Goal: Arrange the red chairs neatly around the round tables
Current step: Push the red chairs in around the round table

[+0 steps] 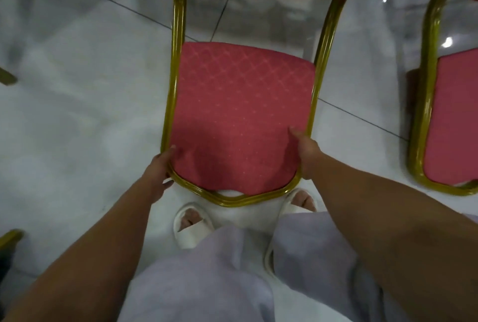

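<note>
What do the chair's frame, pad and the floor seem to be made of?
Frame: probably metal tube, glossy gold finish, ribbed, catching highlights. Pad: woven red fabric, matte, diamond pattern. Floor: polished pale tile, perhaps marble-look; joint lines and reflections show.

The chair point(240, 114) stands on the floor point(77, 88) straight ahead, backrest nearest; the left hand point(160, 169) holds its frame's left side, the right hand point(306, 151) the right side; a second chair point(450, 125) stands to its right

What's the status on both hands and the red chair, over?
Left hand, right hand: grip on red chair by the backrest top. Second red chair close on the right, not touching.
</note>
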`<state>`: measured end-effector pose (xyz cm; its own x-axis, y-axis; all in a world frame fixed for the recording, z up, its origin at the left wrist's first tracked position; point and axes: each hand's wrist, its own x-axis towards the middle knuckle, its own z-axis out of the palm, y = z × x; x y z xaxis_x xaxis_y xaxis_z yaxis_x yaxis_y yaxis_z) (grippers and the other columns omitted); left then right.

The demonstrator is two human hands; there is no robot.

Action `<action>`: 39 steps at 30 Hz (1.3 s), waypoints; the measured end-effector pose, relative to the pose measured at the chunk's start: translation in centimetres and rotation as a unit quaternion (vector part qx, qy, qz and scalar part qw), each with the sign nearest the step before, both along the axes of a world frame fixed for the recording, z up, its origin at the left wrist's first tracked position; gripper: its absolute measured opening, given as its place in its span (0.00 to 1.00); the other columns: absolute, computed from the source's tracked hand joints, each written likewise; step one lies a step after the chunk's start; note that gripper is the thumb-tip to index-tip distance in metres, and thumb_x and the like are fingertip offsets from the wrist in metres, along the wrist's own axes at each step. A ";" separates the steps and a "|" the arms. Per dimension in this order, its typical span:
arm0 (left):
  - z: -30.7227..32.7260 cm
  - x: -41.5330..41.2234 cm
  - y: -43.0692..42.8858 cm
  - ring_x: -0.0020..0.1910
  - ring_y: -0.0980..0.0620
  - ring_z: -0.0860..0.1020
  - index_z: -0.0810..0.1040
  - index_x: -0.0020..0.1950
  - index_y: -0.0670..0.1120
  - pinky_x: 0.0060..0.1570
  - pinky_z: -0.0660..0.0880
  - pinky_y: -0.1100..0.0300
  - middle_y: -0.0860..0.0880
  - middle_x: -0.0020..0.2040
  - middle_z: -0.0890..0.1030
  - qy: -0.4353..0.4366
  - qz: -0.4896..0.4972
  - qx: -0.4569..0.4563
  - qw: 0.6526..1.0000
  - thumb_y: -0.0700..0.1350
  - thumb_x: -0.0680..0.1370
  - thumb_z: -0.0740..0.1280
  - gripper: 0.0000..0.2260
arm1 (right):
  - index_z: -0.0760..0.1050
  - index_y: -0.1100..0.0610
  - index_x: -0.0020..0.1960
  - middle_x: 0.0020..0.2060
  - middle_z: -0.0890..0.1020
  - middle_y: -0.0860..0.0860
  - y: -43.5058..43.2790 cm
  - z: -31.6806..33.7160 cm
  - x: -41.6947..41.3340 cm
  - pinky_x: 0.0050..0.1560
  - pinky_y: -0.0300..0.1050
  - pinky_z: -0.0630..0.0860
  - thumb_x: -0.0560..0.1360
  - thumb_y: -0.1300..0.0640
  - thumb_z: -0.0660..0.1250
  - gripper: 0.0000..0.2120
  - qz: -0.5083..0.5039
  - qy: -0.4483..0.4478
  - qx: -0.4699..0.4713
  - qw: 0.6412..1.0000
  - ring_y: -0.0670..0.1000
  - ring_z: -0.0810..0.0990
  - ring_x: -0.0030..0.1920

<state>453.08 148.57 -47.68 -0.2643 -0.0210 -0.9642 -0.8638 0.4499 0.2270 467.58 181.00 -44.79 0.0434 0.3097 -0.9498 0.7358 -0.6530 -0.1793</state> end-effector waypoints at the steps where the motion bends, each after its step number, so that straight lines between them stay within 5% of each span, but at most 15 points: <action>1: -0.1 -0.2 0.1 0.54 0.51 0.76 0.74 0.63 0.53 0.60 0.70 0.50 0.52 0.56 0.79 0.004 0.011 0.004 1.000 0.63 0.75 0.67 0.21 | 0.73 0.57 0.64 0.60 0.79 0.53 0.2 0.4 0.1 0.48 0.49 0.79 0.72 0.37 0.70 0.30 0.016 0.002 -0.020 1.000 0.53 0.82 0.47; 3: 1.0 -0.5 -0.2 0.54 0.50 0.77 0.74 0.64 0.51 0.60 0.72 0.51 0.51 0.54 0.80 0.016 0.027 -0.004 1.000 0.61 0.75 0.68 0.21 | 0.72 0.54 0.56 0.56 0.78 0.49 0.8 2.1 0.6 0.60 0.54 0.75 0.72 0.35 0.68 0.25 0.044 -0.022 -0.042 0.998 0.52 0.79 0.46; 5: 3.7 -0.5 -0.9 0.51 0.49 0.79 0.76 0.60 0.47 0.51 0.76 0.52 0.48 0.53 0.82 0.029 0.026 -0.013 0.999 0.59 0.76 0.69 0.20 | 0.70 0.52 0.65 0.62 0.75 0.50 1.1 5.0 1.3 0.67 0.65 0.64 0.70 0.32 0.69 0.32 0.084 -0.050 -0.040 0.994 0.56 0.74 0.56; 9: 14.8 2.0 -1.7 0.52 0.44 0.80 0.75 0.62 0.45 0.50 0.78 0.48 0.45 0.54 0.82 0.034 -0.005 -0.015 0.999 0.62 0.75 0.68 0.25 | 0.67 0.55 0.70 0.66 0.75 0.55 1.3 14.9 3.7 0.55 0.64 0.71 0.71 0.34 0.69 0.37 0.126 -0.069 -0.031 0.989 0.59 0.74 0.57; 18: 47.7 3.1 -2.2 0.37 0.49 0.80 0.79 0.54 0.47 0.35 0.78 0.57 0.48 0.43 0.83 0.084 -0.020 -0.039 0.995 0.55 0.76 0.70 0.13 | 0.64 0.58 0.73 0.69 0.72 0.57 -0.8 44.2 5.5 0.57 0.66 0.71 0.76 0.39 0.68 0.34 0.223 -0.098 -0.040 0.969 0.64 0.72 0.66; 23: 61.7 -0.4 -1.8 0.34 0.50 0.79 0.78 0.52 0.46 0.38 0.79 0.55 0.48 0.36 0.81 0.101 -0.030 -0.009 0.994 0.52 0.77 0.71 0.11 | 0.67 0.56 0.61 0.52 0.76 0.54 -1.3 56.3 5.5 0.47 0.58 0.76 0.74 0.39 0.69 0.27 0.234 -0.063 -0.035 0.970 0.59 0.76 0.51; 26: 68.3 -2.6 -1.0 0.26 0.53 0.75 0.76 0.42 0.46 0.27 0.75 0.62 0.50 0.26 0.76 0.103 -0.060 0.017 0.993 0.50 0.77 0.70 0.09 | 0.73 0.60 0.59 0.49 0.83 0.58 0.4 61.3 5.4 0.42 0.53 0.81 0.75 0.43 0.71 0.23 0.239 -0.039 -0.073 0.967 0.59 0.83 0.47; 29: 73.9 -4.5 0.7 0.18 0.55 0.65 0.67 0.34 0.48 0.19 0.67 0.65 0.51 0.22 0.66 0.126 -0.065 0.060 0.988 0.48 0.78 0.68 0.16 | 0.76 0.61 0.49 0.32 0.84 0.56 3.1 66.0 5.0 0.30 0.44 0.79 0.76 0.49 0.70 0.15 0.233 -0.011 -0.077 0.969 0.54 0.83 0.29; 32: 77.9 -5.2 3.9 0.25 0.52 0.74 0.72 0.37 0.45 0.30 0.77 0.57 0.47 0.27 0.74 0.146 -0.030 0.106 0.983 0.51 0.79 0.65 0.14 | 0.73 0.59 0.41 0.28 0.77 0.56 4.8 69.9 4.7 0.24 0.39 0.74 0.76 0.50 0.68 0.14 0.150 0.058 -0.012 0.987 0.52 0.78 0.23; 36: 78.5 -3.4 5.4 0.42 0.45 0.81 0.77 0.48 0.42 0.41 0.79 0.51 0.42 0.43 0.81 0.152 0.003 0.135 0.979 0.56 0.78 0.65 0.16 | 0.73 0.59 0.45 0.43 0.77 0.59 3.2 73.6 7.4 0.36 0.51 0.81 0.75 0.41 0.67 0.20 0.031 0.145 0.000 0.989 0.61 0.82 0.46; 39: 75.7 -0.3 4.2 0.50 0.42 0.79 0.77 0.53 0.43 0.47 0.78 0.47 0.41 0.52 0.81 0.121 0.124 0.201 0.964 0.61 0.77 0.65 0.21 | 0.75 0.55 0.53 0.50 0.76 0.57 1.0 73.7 11.6 0.39 0.56 0.81 0.72 0.37 0.69 0.22 -0.012 0.172 0.036 0.984 0.62 0.80 0.51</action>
<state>452.77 152.77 28.00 -0.5169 0.2493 -0.8190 -0.8338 0.0703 0.5476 479.22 182.00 28.91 -0.2691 0.3797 -0.8851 0.6079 -0.6459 -0.4619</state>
